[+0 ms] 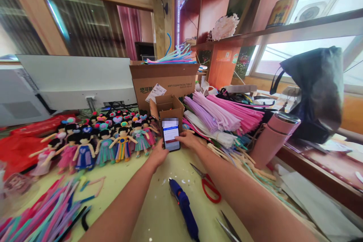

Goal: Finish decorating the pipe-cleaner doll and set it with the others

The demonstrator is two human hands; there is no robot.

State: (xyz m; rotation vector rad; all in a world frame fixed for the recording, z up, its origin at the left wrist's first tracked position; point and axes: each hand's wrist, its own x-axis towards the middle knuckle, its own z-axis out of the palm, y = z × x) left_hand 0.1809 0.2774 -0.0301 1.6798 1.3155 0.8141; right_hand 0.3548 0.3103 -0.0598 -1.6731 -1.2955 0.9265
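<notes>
A black smartphone with a lit white and blue screen stands tilted up in front of a small open cardboard box. My left hand is closed on its lower left edge. At the right edge, my right hand grips the phone, with a fingertip over the side of the screen; the other fingers are partly hidden. Between my forearms lie a blue glue gun, red-handled scissors and the metal blades of another tool.
Several pipe-cleaner dolls stand left of the phone. Loose pipe cleaners lie front left, with pink and purple bundles at right. A pink thermos and a black bag stand right. Behind are a large carton and a monitor.
</notes>
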